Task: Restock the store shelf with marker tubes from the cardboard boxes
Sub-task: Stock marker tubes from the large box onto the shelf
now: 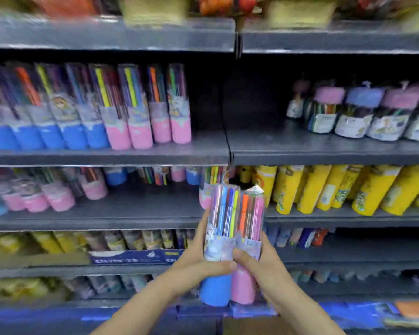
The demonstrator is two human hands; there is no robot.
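I hold two clear marker tubes upright side by side in front of the shelves. My left hand [198, 259] grips the blue-based tube [217, 288]. My right hand [259, 267] grips the pink-based tube [244, 284]. Coloured markers show through both tubes' clear upper halves. On the shelf [203, 151] above, a row of like tubes [90, 112] with blue and pink bases leans at the left. To their right that shelf is bare up to the short jars. No cardboard box is plainly seen.
Short marker jars with pink and blue lids [363, 112] stand at the right of the same shelf. Yellow tubes [336, 189] fill the shelf below at the right; pink and blue tubs [46, 197] lie at its left. Lower shelves hold more stationery packs.
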